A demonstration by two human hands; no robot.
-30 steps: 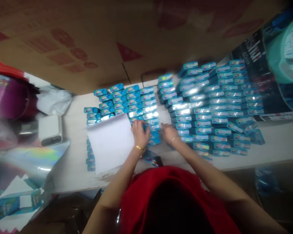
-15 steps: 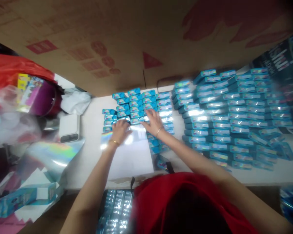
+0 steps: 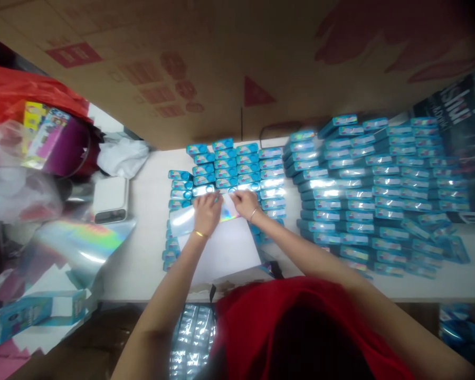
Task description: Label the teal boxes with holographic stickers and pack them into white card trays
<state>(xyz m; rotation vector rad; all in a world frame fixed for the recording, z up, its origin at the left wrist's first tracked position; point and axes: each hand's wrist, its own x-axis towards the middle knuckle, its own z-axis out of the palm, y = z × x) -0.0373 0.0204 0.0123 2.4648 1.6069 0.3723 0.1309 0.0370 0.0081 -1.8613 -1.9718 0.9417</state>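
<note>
A white sheet with a shiny, rainbow-reflecting strip along its far side lies over part of the small blue boxes. My left hand has its fingers curled together at the sheet's far edge, on the shiny strip. Close by on the right, my right hand pinches the strip near the far right corner, thumb and fingers together. The fingertips of both hands are partly hidden, so how much of the sheet each grips is hard to see. The boxes beyond the hands lie in stacked columns.
More blue boxes fill the table's right side. A big cardboard box stands along the back. To the left are a white device, a shiny sheet, an opened blue carton and plastic bags.
My hands have come closer together at the sheet's far edge, the left moving right. The sheet has turned and shifted slightly right. The view has shifted a little.
</note>
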